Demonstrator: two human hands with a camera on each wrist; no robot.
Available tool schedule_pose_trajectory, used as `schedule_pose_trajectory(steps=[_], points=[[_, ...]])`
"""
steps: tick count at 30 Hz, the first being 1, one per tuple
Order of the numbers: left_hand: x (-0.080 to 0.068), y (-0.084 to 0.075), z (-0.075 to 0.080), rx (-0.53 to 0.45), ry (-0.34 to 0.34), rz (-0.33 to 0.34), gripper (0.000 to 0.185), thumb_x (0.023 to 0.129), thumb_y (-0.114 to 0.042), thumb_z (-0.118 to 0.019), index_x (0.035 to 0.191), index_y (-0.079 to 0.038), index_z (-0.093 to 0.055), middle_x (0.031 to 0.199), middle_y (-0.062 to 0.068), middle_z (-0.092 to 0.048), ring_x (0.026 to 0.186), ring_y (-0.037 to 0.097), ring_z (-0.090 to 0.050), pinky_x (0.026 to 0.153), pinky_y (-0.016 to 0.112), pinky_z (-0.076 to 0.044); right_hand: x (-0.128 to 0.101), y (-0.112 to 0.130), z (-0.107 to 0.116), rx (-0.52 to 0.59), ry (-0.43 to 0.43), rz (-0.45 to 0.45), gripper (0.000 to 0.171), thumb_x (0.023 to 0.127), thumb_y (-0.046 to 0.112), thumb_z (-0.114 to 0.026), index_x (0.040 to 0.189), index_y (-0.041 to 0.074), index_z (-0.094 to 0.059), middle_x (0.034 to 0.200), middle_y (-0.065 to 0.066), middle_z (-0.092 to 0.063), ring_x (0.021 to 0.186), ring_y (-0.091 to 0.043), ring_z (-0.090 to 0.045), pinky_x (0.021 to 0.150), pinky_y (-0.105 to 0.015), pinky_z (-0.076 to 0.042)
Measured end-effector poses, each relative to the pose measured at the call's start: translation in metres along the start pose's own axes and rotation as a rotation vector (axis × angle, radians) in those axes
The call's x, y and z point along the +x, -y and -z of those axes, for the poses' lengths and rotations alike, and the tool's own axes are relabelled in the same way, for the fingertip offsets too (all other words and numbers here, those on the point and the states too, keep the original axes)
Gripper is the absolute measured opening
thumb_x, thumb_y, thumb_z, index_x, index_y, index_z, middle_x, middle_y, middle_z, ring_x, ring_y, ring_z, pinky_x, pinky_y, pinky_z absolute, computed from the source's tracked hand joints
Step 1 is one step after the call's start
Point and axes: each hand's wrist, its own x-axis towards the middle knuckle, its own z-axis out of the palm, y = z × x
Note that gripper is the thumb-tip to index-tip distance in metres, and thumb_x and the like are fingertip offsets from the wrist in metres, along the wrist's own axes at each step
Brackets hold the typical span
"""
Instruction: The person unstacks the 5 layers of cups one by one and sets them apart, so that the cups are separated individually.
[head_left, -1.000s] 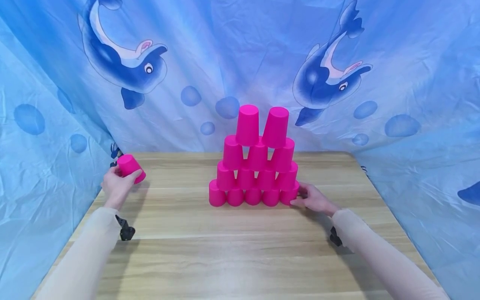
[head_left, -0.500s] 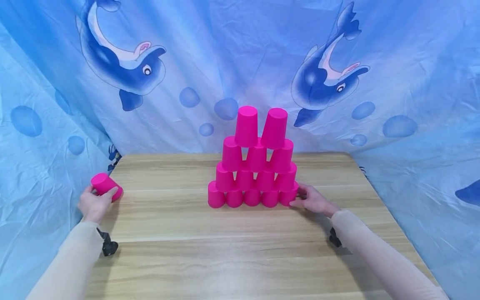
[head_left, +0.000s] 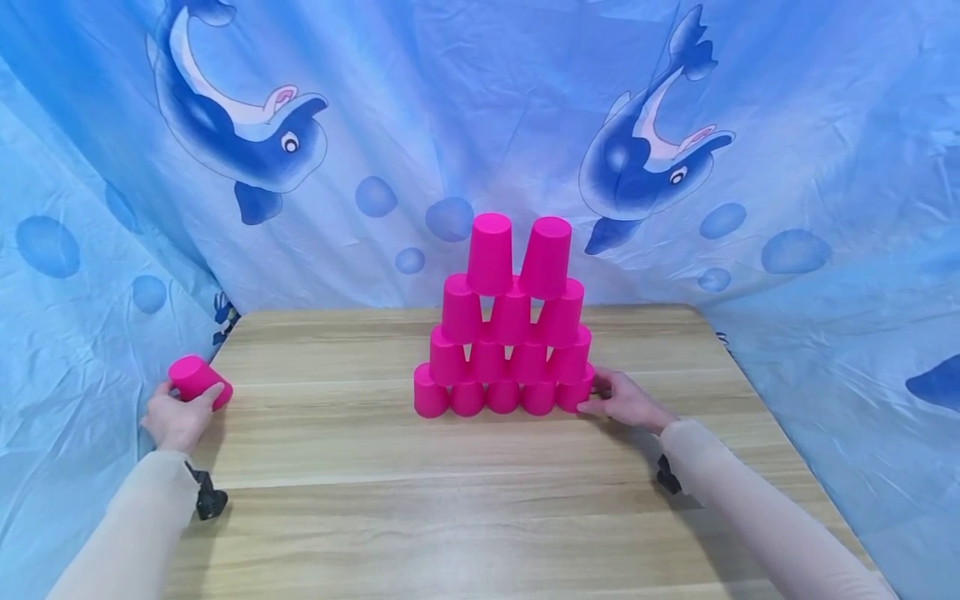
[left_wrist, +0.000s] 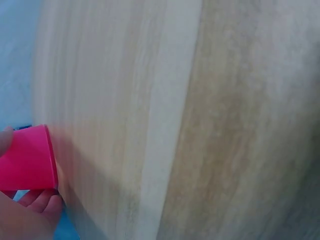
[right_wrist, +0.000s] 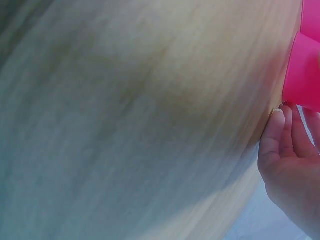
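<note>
A pink cup [head_left: 199,382] is in my left hand [head_left: 178,418] by the table's left edge, thumb on one side and fingers on the other. It tilts, its closed end up and to the left; whether its rim touches the table I cannot tell. In the left wrist view the same cup [left_wrist: 27,159] shows at the lower left. Upside-down pink cups [head_left: 487,360] form a stepped stack in the middle, two cups on top. My right hand [head_left: 626,403] holds the bottom row's right-end cup [head_left: 573,392], thumb in front; the right wrist view shows fingertips against that cup [right_wrist: 305,72].
The wood-grain table [head_left: 465,508] stretches in front of the stack and to both sides. Behind and beside it hangs a blue curtain [head_left: 480,100] printed with dolphins. A dark wrist camera [head_left: 208,497] sits at the left sleeve, another dark camera [head_left: 667,475] at the right sleeve.
My left hand has moved left and nearer to me with its cup, slowing in the last half second. My right hand and the stack stay as they were; the view shifts slightly.
</note>
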Motion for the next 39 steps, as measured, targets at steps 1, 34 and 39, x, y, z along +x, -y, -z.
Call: schedule_pose_trajectory(steps=[1,34,39], points=[[0.0,0.0,0.0,-0.001,-0.001,-0.002,0.081,0.089,-0.041,-0.061,0.144,0.008,-0.027,0.144,0.031,-0.032,0.131,0.048,-0.021,0.103,0.061,-0.022,0.0,0.0,0.0,-0.002,-0.002,-0.007,0.059,0.081,0.021,-0.078,0.133,0.016,-0.051,0.119,-0.003,-0.058,0.106,-0.025,-0.054,0.091,-0.047,-0.045],[-0.008,-0.073,0.026,0.003,-0.074,-0.231,0.099,0.081,-0.058,-0.064,0.148,0.002,-0.024,0.149,0.024,-0.028,0.135,0.042,-0.018,0.106,0.057,-0.023,0.002,-0.005,-0.001,-0.027,-0.017,-0.006,0.06,0.08,0.023,-0.079,0.133,0.015,-0.052,0.12,-0.004,-0.058,0.105,-0.026,-0.054,0.091,-0.047,-0.045],[-0.03,-0.119,0.012,-0.081,-0.077,-0.338,0.093,0.081,-0.054,-0.068,0.149,-0.005,-0.029,0.146,0.016,-0.037,0.135,0.029,-0.032,0.11,0.043,-0.025,0.002,-0.005,-0.001,-0.027,-0.009,0.005,0.063,0.081,0.024,-0.078,0.136,0.013,-0.05,0.122,-0.006,-0.058,0.106,-0.027,-0.054,0.092,-0.049,-0.044]])
